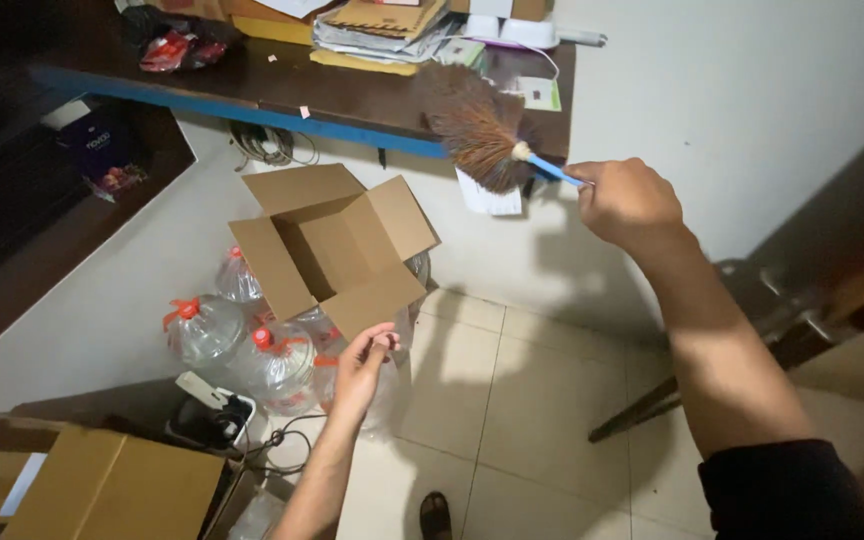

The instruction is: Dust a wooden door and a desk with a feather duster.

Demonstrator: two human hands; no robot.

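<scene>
My right hand [627, 200] grips the blue handle of a brown feather duster [480, 128], whose feathered head rests against the front edge of a dark wall shelf [282, 85]. My left hand [364, 365] pinches the lower flap of an open, empty cardboard box [330, 250] and holds it up in the air below the shelf. The box's flaps are spread outward and its opening faces me.
Several clear water jugs [272, 360] with red caps stand on the floor under the box. The shelf carries a stack of papers and envelopes [377, 30] and a dark bag [177, 40]. A closed cardboard box [117, 490] sits bottom left. A dark chair [782, 310] stands at right.
</scene>
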